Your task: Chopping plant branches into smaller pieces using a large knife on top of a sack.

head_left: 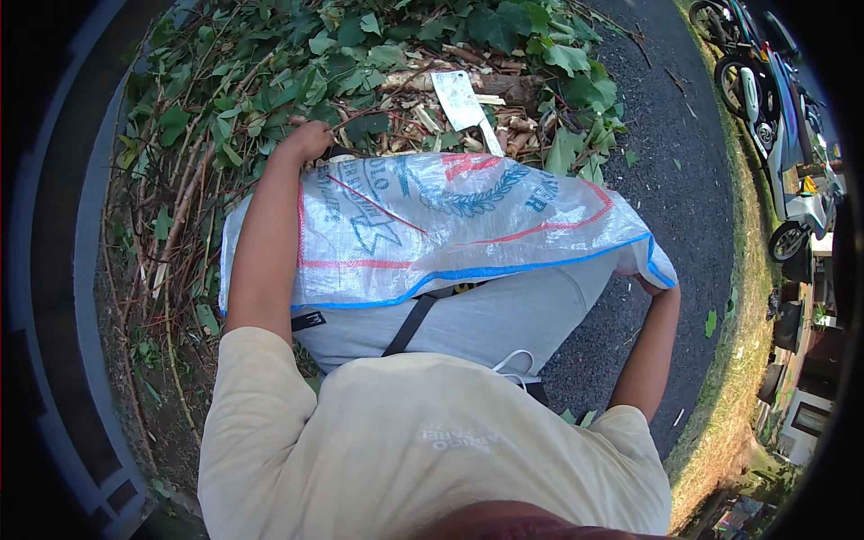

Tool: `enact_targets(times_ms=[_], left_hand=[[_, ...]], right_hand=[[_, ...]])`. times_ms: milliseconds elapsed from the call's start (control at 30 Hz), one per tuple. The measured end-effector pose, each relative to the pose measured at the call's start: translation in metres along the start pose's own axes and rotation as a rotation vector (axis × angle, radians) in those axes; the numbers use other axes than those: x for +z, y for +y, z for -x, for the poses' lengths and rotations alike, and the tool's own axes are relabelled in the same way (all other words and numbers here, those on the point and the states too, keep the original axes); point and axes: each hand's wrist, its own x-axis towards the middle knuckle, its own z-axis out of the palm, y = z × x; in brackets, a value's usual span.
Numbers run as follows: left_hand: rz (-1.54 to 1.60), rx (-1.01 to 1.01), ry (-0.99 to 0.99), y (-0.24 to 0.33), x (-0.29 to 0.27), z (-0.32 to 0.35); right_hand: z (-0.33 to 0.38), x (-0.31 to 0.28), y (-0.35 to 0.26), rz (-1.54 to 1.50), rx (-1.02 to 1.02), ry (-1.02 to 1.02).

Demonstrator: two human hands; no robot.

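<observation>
A white woven plastic sack [423, 229] with a blue hem and red and green print lies across my lap. My right hand [650, 284] grips its hemmed right corner, with most fingers hidden under the fold. Reaching over the sack, my left hand [311, 141] is closed just past its far edge, beside the leafy branches; what it holds, if anything, is hidden. Beyond the sack, a broad-bladed cleaver [457, 101] rests on chopped wood pieces [418, 117], its pale handle pointing towards me.
Cut green leaves [499, 27] heap up beyond the wood, and thin bare branches [184, 198] pile on the left. Dark asphalt [666, 135] runs along the right, bordered by a grass strip [742, 297]. Parked motorbikes [783, 135] stand at the far right. A grey frame edge [67, 297] curves along the left.
</observation>
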Motion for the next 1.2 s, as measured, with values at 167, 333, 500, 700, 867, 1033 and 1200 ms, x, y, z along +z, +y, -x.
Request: enact_targets(times_ms=[167, 333, 500, 700, 867, 1033, 1200], left_hand=[[0.046, -0.036, 0.04, -0.002, 0.002, 0.008], [0.021, 0.095, 0.097, 0.002, -0.025, 0.021], [0.074, 0.113, 0.177, -0.009, -0.032, 0.043], [0.048, 0.023, 0.138, 0.01, -0.034, 0.033], [-0.103, -0.249, 0.224, 0.013, -0.023, 0.045], [-0.299, -0.242, 0.117, 0.008, -0.002, -0.012], [-0.345, -0.232, 0.021, -0.089, -0.014, -0.009]], right_hand=[[-0.002, 0.033, -0.027, -0.186, 0.036, -0.178], [0.016, -0.007, -0.03, 0.574, 0.05, 0.041], [0.046, 0.005, 0.039, 0.484, 0.019, 0.207], [-0.016, 0.057, 0.147, -0.097, -0.024, 0.224], [-0.012, 0.053, 0.063, 0.715, -0.138, -0.009], [0.013, 0.044, 0.085, 0.706, -0.267, 0.066], [0.033, 0.08, 0.031, 0.561, -0.31, 0.018]])
